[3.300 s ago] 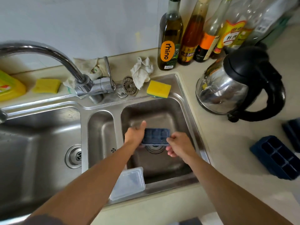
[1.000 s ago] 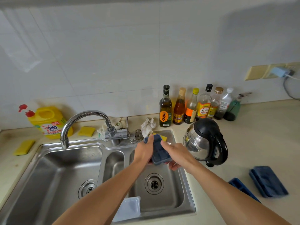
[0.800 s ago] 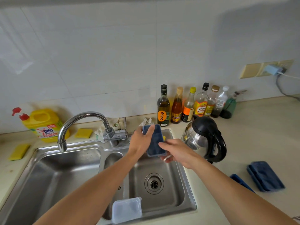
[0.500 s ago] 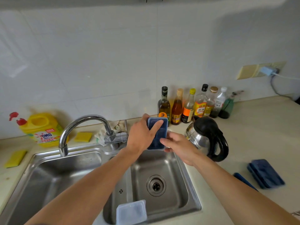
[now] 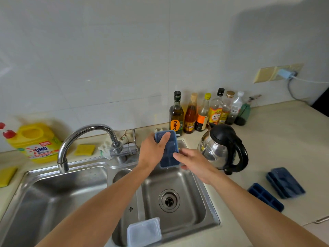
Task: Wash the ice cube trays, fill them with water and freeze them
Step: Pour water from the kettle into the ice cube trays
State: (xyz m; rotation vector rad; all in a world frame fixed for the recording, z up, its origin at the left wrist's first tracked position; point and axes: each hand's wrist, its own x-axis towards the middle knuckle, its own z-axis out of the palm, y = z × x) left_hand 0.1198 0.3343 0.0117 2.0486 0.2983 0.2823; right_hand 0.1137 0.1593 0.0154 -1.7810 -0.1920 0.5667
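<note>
The left hand (image 5: 151, 155) gripped the dark blue plastic ice cube tray (image 5: 170, 154) upright over the stainless steel sink basin (image 5: 193, 202), with the right hand (image 5: 195, 164) at its edge, hold unclear; shaking it there would probably drain it best.

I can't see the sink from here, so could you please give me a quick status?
Left hand grips tray, on end over right basin. Right hand open, touching tray's edge. Tap over left basin, clear.
</note>
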